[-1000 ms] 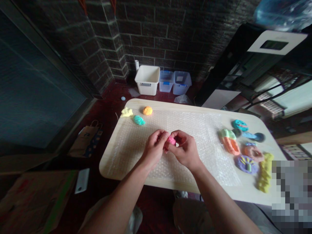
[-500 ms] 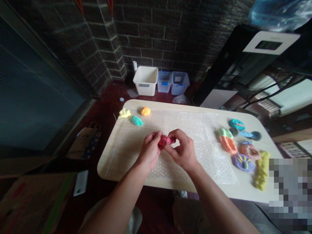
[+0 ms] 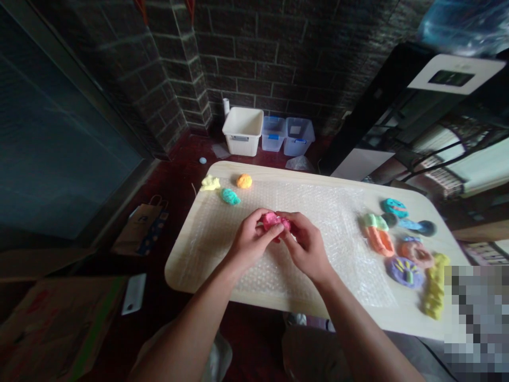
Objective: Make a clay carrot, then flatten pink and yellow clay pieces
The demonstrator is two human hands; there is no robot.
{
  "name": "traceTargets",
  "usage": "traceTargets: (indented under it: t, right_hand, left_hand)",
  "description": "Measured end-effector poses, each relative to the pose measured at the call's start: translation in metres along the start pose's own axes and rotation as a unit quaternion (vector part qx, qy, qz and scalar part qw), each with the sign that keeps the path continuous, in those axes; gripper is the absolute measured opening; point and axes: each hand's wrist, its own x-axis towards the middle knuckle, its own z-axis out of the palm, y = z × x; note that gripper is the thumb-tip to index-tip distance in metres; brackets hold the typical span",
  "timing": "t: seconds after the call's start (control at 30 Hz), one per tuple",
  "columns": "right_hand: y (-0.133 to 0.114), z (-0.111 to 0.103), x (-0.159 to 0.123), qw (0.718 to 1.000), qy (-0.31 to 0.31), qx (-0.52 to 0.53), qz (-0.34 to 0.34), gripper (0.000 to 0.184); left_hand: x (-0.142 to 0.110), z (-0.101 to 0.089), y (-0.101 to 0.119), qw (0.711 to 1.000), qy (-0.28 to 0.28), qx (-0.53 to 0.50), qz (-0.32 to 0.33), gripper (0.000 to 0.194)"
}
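Between my two hands is a lump of pinkish-red modelling clay [image 3: 272, 218], raised over the bubble wrap [image 3: 310, 207] on the table. My left hand [image 3: 252, 237] grips its left side, with the thumb laid across the front. On the other side, my right hand [image 3: 304, 241] pinches the lump with thumb and fingers. Parts of the clay are hidden behind the fingers. Farther off to the left lie an orange clay lump [image 3: 244, 181], a green one [image 3: 230, 196] and a pale yellow one [image 3: 210, 183].
Along the table's right side lie several shaped clay pieces, among them a purple disc [image 3: 405, 272], a yellow strip [image 3: 436, 286] and a teal round [image 3: 395, 207]. A white bin [image 3: 243, 132] and two clear boxes stand on the floor behind the table [image 3: 186, 284].
The pink clay has been turned and now looks wider between my hands. My left thumb has come across its front. The whole view has shifted slightly.
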Motion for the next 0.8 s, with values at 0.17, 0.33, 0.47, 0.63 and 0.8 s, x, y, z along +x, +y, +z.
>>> traceTargets:
  t: [0.17, 0.33, 0.47, 0.63, 0.8]
  right_hand:
    - [-0.001, 0.0, 0.002, 0.996, 0.006, 0.075, 0.048, 0.024]
    - [-0.006, 0.002, 0.005, 0.984, 0.054, 0.152, 0.077, 0.025]
    - [-0.006, 0.006, 0.006, 0.974, 0.065, 0.195, 0.098, 0.023]
    - [0.002, -0.005, 0.01, 0.961, 0.08, 0.243, 0.106, 0.018]
    - [0.009, -0.025, 0.014, 0.955, 0.155, 0.24, 0.075, 0.012]
  left_hand:
    - [0.003, -0.001, 0.0, 1.0, 0.012, -0.005, -0.009, 0.027]
    - [0.004, 0.005, 0.004, 0.995, 0.027, -0.089, -0.037, 0.025]
    - [0.005, 0.007, 0.002, 0.986, 0.031, -0.151, -0.069, 0.027]
    - [0.01, -0.002, 0.003, 0.976, 0.044, -0.201, -0.071, 0.023]
    - [0.014, -0.017, 0.009, 0.97, 0.103, -0.219, -0.014, 0.017]
